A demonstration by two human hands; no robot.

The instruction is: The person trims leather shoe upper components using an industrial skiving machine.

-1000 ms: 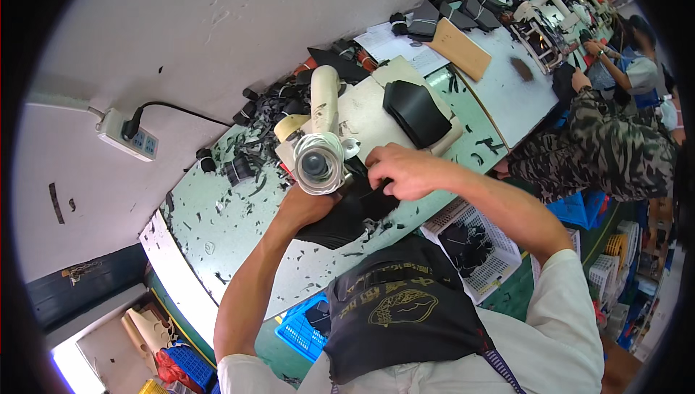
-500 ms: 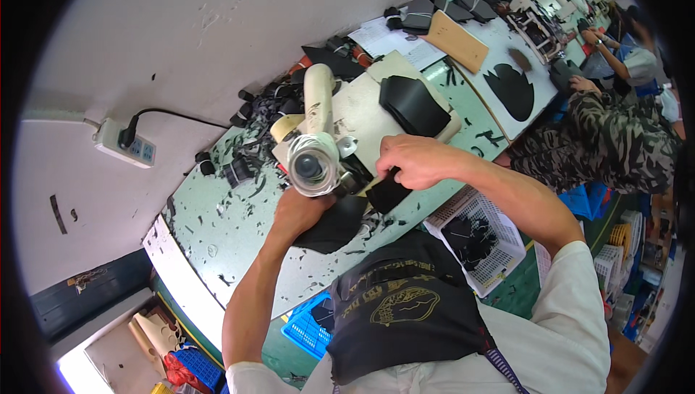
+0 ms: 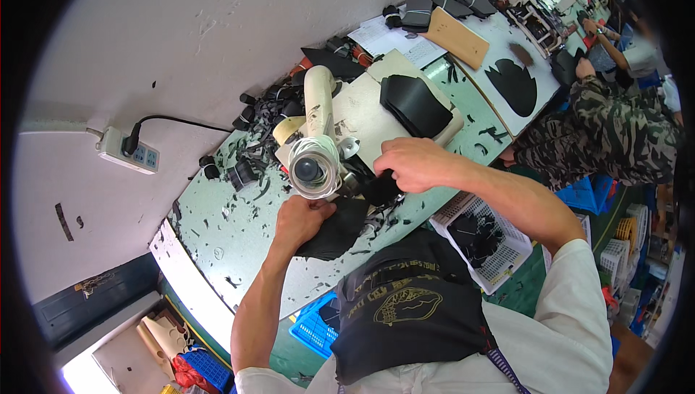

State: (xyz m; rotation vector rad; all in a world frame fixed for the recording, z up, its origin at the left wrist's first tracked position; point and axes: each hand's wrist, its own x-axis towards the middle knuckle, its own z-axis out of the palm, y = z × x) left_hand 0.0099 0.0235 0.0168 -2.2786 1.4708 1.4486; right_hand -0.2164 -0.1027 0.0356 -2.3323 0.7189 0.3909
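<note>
My left hand [image 3: 302, 221] is closed in a pinch on the near-left edge of a flat black sheet piece [image 3: 340, 231], which lies on the table in front of a cream machine [image 3: 318, 108]. On the machine's other side, my right hand [image 3: 418, 164] has its fingers bent down onto a smaller black piece [image 3: 382, 190], close beside the machine's metal head. Part of that piece is hidden by the fingers and the machine. A stack of shaped black pieces [image 3: 414, 106] rests on the machine's flat cream top, beyond my right hand.
Black scraps [image 3: 253, 169] litter the pale green table. A white basket [image 3: 483, 238] of black pieces and a blue basket [image 3: 315, 325] stand below its front edge. A power strip [image 3: 129, 149] is on the wall at left. A co-worker in camouflage [image 3: 615, 133] sits at right.
My left hand has drawn back slightly toward me, and its thumb now shows on the black sheet. The smaller piece under my right hand has shifted left against the machine head.
</note>
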